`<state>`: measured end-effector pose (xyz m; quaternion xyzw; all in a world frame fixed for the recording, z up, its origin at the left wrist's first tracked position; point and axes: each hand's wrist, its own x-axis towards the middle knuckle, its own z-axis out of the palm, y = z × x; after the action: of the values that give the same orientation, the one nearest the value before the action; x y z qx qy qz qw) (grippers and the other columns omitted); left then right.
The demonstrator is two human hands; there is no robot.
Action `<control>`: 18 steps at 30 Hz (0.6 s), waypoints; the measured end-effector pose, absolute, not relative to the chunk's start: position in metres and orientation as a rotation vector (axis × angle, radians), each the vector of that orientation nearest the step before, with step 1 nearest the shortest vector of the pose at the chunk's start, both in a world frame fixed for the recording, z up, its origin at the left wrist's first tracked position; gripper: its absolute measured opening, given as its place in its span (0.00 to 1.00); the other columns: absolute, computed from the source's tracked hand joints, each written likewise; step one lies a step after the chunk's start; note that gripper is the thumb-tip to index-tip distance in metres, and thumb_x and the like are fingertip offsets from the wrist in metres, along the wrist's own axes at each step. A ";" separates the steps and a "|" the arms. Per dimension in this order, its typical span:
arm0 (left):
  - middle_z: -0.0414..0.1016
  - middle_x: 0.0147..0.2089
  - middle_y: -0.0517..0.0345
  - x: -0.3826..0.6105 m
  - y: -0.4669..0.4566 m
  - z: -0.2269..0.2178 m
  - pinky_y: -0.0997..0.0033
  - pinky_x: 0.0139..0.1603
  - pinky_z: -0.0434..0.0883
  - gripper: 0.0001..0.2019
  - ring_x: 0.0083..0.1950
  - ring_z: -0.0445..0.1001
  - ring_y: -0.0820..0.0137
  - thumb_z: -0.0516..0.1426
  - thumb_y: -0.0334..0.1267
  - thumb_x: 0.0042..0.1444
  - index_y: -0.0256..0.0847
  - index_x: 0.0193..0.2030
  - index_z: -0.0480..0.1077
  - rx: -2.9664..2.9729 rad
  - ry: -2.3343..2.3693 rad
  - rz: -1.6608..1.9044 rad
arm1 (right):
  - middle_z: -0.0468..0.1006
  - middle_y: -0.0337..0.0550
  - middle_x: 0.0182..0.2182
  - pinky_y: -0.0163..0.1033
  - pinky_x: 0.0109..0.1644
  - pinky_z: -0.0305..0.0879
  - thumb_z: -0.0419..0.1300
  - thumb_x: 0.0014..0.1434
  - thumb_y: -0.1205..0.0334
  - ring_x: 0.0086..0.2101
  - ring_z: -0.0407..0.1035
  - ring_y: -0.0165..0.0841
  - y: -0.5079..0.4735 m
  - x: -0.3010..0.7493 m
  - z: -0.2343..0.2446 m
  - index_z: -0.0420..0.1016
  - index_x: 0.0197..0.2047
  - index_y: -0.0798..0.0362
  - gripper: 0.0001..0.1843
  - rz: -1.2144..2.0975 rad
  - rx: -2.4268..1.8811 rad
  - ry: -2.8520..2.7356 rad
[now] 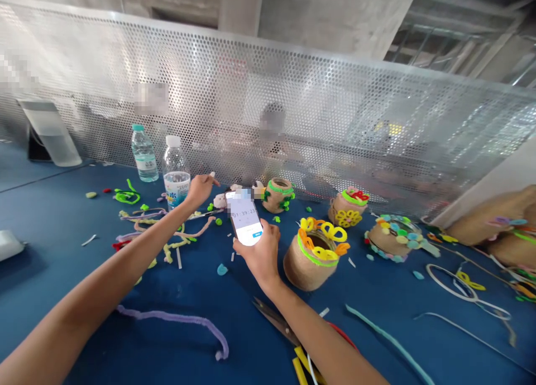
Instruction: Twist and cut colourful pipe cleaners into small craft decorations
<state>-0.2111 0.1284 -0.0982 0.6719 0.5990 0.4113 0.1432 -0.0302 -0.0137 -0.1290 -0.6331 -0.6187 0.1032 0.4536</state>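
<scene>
My right hand point(262, 253) is closed around a white smartphone point(245, 217) and holds it up over the blue table point(62, 217), its screen showing a timer. My left hand point(200, 188) reaches forward beside the phone's upper left, index finger stretched out and nothing in it, close to a water bottle point(176, 175). Just right of the phone stands a twine-wrapped jar point(313, 256) trimmed with yellow, orange and green pipe-cleaner loops.
A second bottle point(144, 153) stands farther left. More decorated jars point(278, 194) point(347, 206) point(393, 235) line the back. Pipe cleaners point(180, 321), scraps and scissors point(274, 318) litter the table. A perforated metal screen point(335, 105) closes the far edge.
</scene>
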 end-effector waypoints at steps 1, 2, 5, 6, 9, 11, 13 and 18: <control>0.69 0.22 0.53 -0.215 0.131 -0.100 0.72 0.25 0.60 0.24 0.23 0.65 0.68 0.39 0.39 0.57 0.29 0.36 0.74 1.944 1.777 1.184 | 0.68 0.53 0.38 0.47 0.51 0.57 0.67 0.35 0.60 0.45 0.59 0.47 -0.013 -0.030 -0.129 0.66 0.49 0.63 0.36 0.258 -1.566 -1.521; 0.71 0.25 0.51 -0.217 0.132 -0.102 0.71 0.27 0.62 0.22 0.27 0.68 0.67 0.41 0.38 0.57 0.29 0.36 0.74 1.964 1.811 1.161 | 0.69 0.53 0.38 0.47 0.51 0.57 0.67 0.35 0.60 0.45 0.59 0.47 -0.013 -0.029 -0.129 0.66 0.49 0.63 0.35 0.264 -1.566 -1.514; 0.75 0.40 0.43 -0.218 0.136 -0.109 0.63 0.47 0.65 0.18 0.48 0.70 0.56 0.48 0.39 0.55 0.30 0.42 0.73 2.061 1.876 1.044 | 0.69 0.54 0.40 0.47 0.52 0.57 0.67 0.35 0.62 0.46 0.59 0.48 -0.013 -0.029 -0.129 0.65 0.49 0.63 0.36 0.271 -1.554 -1.493; 0.73 0.46 0.39 -0.216 0.137 -0.112 0.58 0.54 0.60 0.19 0.56 0.65 0.51 0.50 0.39 0.55 0.29 0.46 0.72 2.088 1.902 1.005 | 0.68 0.55 0.40 0.47 0.52 0.57 0.67 0.35 0.62 0.46 0.59 0.48 -0.014 -0.030 -0.129 0.65 0.49 0.63 0.36 0.273 -1.548 -1.481; 0.64 0.58 0.35 -0.210 0.138 -0.120 0.42 0.60 0.48 0.26 0.64 0.53 0.43 0.56 0.43 0.52 0.32 0.56 0.65 2.167 1.914 0.848 | 0.68 0.55 0.40 0.48 0.52 0.58 0.67 0.35 0.62 0.46 0.60 0.48 -0.014 -0.030 -0.131 0.66 0.49 0.63 0.35 0.287 -1.534 -1.425; 0.70 0.54 0.38 -0.207 0.137 -0.124 0.36 0.59 0.46 0.27 0.59 0.61 0.42 0.60 0.44 0.46 0.36 0.54 0.67 2.233 1.852 0.716 | 0.68 0.54 0.40 0.48 0.51 0.58 0.67 0.35 0.61 0.46 0.60 0.48 -0.013 -0.030 -0.133 0.66 0.49 0.63 0.35 0.300 -1.530 -1.381; 0.75 0.47 0.44 -0.205 0.137 -0.124 0.38 0.59 0.49 0.24 0.53 0.67 0.46 0.62 0.40 0.44 0.39 0.50 0.70 2.299 1.793 0.636 | 0.68 0.53 0.39 0.49 0.51 0.59 0.67 0.35 0.61 0.46 0.60 0.49 -0.012 -0.029 -0.135 0.67 0.49 0.63 0.36 0.307 -1.528 -1.343; 0.76 0.44 0.52 -0.200 0.131 -0.112 0.63 0.50 0.66 0.17 0.46 0.73 0.59 0.55 0.36 0.50 0.37 0.48 0.70 2.436 1.599 0.655 | 0.67 0.52 0.39 0.49 0.49 0.61 0.66 0.37 0.57 0.44 0.62 0.47 -0.009 -0.025 -0.141 0.67 0.49 0.62 0.35 0.340 -1.538 -1.269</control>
<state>-0.2001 0.1309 -0.1125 0.8132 0.5337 0.2186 0.0776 -0.0253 -0.0094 -0.1410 -0.6444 -0.5317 0.1426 0.5308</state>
